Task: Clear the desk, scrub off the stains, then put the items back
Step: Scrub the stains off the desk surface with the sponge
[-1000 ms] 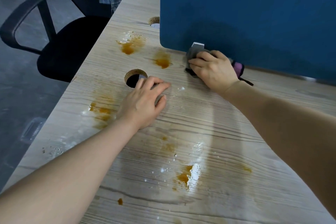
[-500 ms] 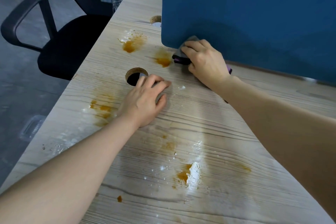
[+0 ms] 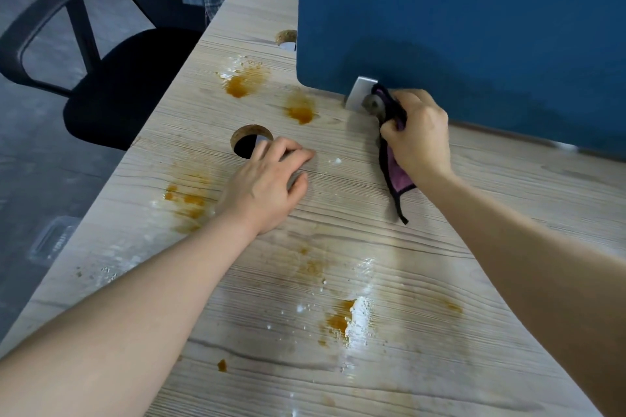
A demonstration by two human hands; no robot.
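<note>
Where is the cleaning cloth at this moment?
In the head view, the cloth is gripped in the right hand, right of centre, bunched against the metal bracket at the blue divider's base.

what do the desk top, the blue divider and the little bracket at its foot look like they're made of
Desk top: pale wood-grain surface, probably laminate; the streaky printed-looking grain has a dull sheen where wet.
Blue divider: matte and soft-looking with no glare, likely fabric-covered board.
Bracket: smooth, silvery grey with crisp edges, likely metal; painted plastic can't be ruled out.
</note>
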